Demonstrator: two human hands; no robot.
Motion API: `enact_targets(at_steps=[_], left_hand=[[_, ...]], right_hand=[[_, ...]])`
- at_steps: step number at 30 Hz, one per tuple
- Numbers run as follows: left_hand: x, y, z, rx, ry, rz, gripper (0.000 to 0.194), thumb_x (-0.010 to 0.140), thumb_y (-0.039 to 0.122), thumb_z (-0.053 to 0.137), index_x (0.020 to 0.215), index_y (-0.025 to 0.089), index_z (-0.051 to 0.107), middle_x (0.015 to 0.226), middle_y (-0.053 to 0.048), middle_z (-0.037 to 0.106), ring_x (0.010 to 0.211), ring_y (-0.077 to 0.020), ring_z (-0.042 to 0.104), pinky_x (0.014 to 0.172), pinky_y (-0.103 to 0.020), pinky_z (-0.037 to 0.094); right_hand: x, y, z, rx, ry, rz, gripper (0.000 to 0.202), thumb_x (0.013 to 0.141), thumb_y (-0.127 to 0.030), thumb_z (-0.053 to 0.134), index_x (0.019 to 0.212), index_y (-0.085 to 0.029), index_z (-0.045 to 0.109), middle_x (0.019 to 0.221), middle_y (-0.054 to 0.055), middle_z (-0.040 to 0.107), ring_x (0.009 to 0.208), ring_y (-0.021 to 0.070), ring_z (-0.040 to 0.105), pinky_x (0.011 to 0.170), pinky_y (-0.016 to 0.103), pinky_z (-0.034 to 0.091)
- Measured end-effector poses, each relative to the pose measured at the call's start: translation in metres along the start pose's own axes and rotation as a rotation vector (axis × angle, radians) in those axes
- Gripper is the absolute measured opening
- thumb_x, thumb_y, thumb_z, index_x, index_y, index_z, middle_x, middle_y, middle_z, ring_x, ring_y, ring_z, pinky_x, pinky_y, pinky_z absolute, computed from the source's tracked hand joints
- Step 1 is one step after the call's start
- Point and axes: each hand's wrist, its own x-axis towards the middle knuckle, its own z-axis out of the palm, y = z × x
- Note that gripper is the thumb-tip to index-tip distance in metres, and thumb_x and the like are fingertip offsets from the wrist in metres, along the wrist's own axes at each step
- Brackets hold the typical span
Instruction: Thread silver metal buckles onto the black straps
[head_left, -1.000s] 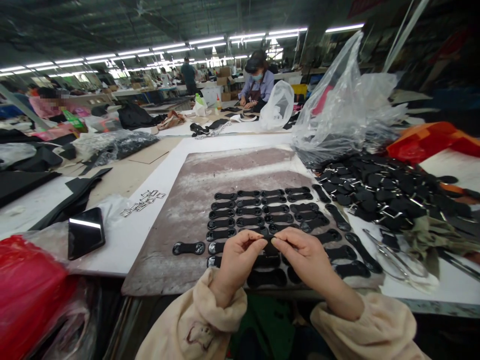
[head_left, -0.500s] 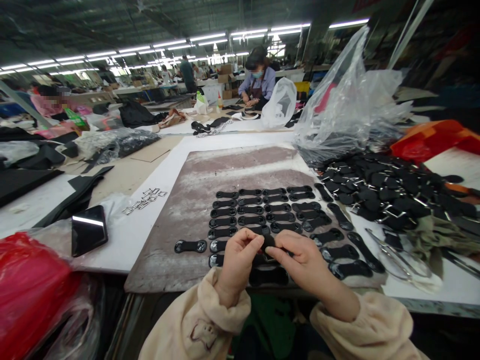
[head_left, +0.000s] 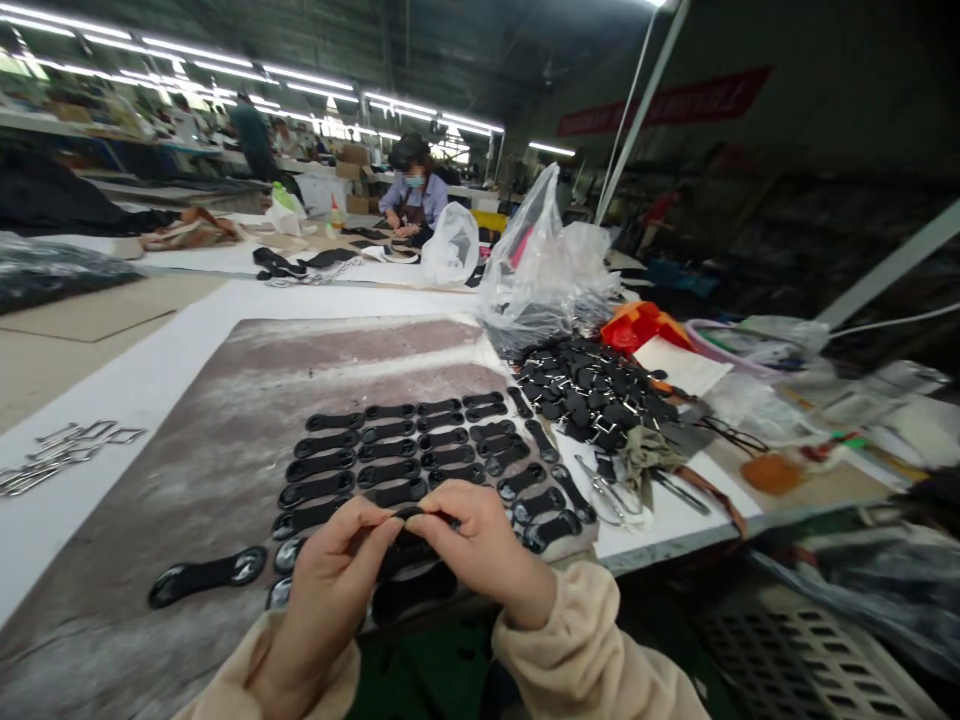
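Note:
My left hand [head_left: 334, 565] and my right hand [head_left: 480, 540] meet above the near part of the board, fingertips pinched together. Between them they grip a small black strap tab [head_left: 409, 513], mostly hidden by the fingers. Rows of black strap pieces [head_left: 386, 471] with rounded, shiny wet-looking ends lie under and beyond the hands. One such piece [head_left: 208, 575] lies apart, left of my left hand. The brown board [head_left: 217, 430] under them has whitish smears.
Rectangular metal rings [head_left: 67, 450] lie at the left. On the right are a heap of black tabs with metal rings [head_left: 600, 390], scissors [head_left: 604, 492], a clear plastic bag [head_left: 536, 260] and an orange-red bag [head_left: 645, 328]. A person [head_left: 415, 190] works across the table.
The view has swung right, showing more of the right-hand side. Both hands have drawn closer together on the black tab, now less visible between the fingertips.

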Motion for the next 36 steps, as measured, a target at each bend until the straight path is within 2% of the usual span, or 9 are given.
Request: enact_targets(at_steps=[6,11,13,15,17,21,25,30,36], left_hand=[[-0.001,-0.001,0.003,-0.111,-0.112,-0.087,0.018,0.079,0.033,0.062,0.094,0.021,0.063,0.09,-0.002,0.065,0.086,-0.019,0.06,0.076,-0.026,0.047],[0.001,-0.001,0.006,0.002,-0.256,-0.043,0.016,0.083,0.033,0.057,0.077,0.019,0.064,0.076,-0.001,0.064,0.075,-0.0176,0.06,0.071,-0.026,0.046],[0.001,0.0,0.005,0.059,-0.225,-0.001,0.02,0.085,0.033,0.054,0.071,0.019,0.061,0.071,0.0,0.062,0.07,-0.0166,0.058,0.068,-0.025,0.045],[0.001,0.002,0.005,0.119,-0.201,0.05,0.022,0.086,0.032,0.053,0.07,0.019,0.06,0.068,0.0,0.061,0.068,-0.016,0.057,0.065,-0.025,0.043],[0.0,0.004,0.004,0.172,-0.204,0.093,0.021,0.086,0.03,0.051,0.071,0.019,0.06,0.068,0.0,0.06,0.066,-0.0156,0.055,0.063,-0.025,0.042],[-0.004,0.007,0.007,0.238,-0.208,0.14,0.024,0.086,0.027,0.051,0.065,0.017,0.059,0.063,-0.001,0.057,0.062,-0.0143,0.052,0.06,-0.024,0.038],[-0.004,0.007,0.01,0.115,-0.181,0.012,0.023,0.084,0.03,0.054,0.066,0.016,0.06,0.063,-0.001,0.058,0.062,-0.0134,0.051,0.061,-0.024,0.039],[-0.003,0.004,0.011,-0.062,-0.261,-0.095,0.019,0.082,0.033,0.057,0.08,0.015,0.064,0.069,-0.001,0.059,0.065,-0.0137,0.051,0.061,-0.023,0.039],[-0.002,0.007,0.006,0.086,-0.19,0.002,0.02,0.084,0.025,0.052,0.066,0.017,0.058,0.063,0.002,0.053,0.062,-0.0126,0.048,0.061,-0.023,0.036]], right_hand=[[-0.002,-0.008,-0.008,0.068,0.088,0.009,0.021,0.087,-0.024,0.057,0.067,-0.019,0.062,0.064,-0.001,0.058,0.064,0.0135,0.055,0.063,0.023,0.042],[-0.002,-0.006,-0.008,0.07,0.071,0.053,0.021,0.086,-0.024,0.057,0.067,-0.019,0.065,0.064,-0.001,0.059,0.063,0.0135,0.055,0.062,0.024,0.042],[-0.002,-0.004,-0.006,0.059,0.046,0.074,0.02,0.086,-0.023,0.057,0.069,-0.018,0.066,0.065,-0.001,0.06,0.063,0.0135,0.056,0.062,0.023,0.043],[-0.002,-0.003,-0.004,0.072,0.042,0.097,0.008,0.083,-0.022,0.061,0.083,-0.019,0.069,0.07,-0.001,0.063,0.065,0.014,0.057,0.062,0.023,0.045],[-0.003,-0.004,-0.002,0.078,0.029,0.098,0.017,0.08,-0.021,0.065,0.097,-0.02,0.067,0.077,0.0,0.065,0.068,0.0149,0.059,0.064,0.024,0.046],[-0.004,-0.007,-0.001,0.004,-0.009,0.026,0.011,0.084,-0.019,0.06,0.076,-0.021,0.067,0.072,0.0,0.064,0.069,0.0155,0.058,0.066,0.026,0.044],[-0.003,-0.003,-0.004,0.038,0.026,0.07,0.015,0.084,-0.022,0.059,0.071,-0.02,0.066,0.068,0.0,0.062,0.067,0.0162,0.058,0.063,0.027,0.043],[-0.002,0.006,-0.007,0.159,0.048,0.252,0.016,0.082,-0.03,0.061,0.072,-0.02,0.068,0.069,0.001,0.065,0.067,0.0182,0.06,0.062,0.026,0.047],[-0.003,0.011,-0.012,0.185,-0.036,0.231,0.027,0.089,-0.037,0.053,0.105,-0.022,0.068,0.095,0.006,0.069,0.083,0.0214,0.064,0.073,0.032,0.052]])
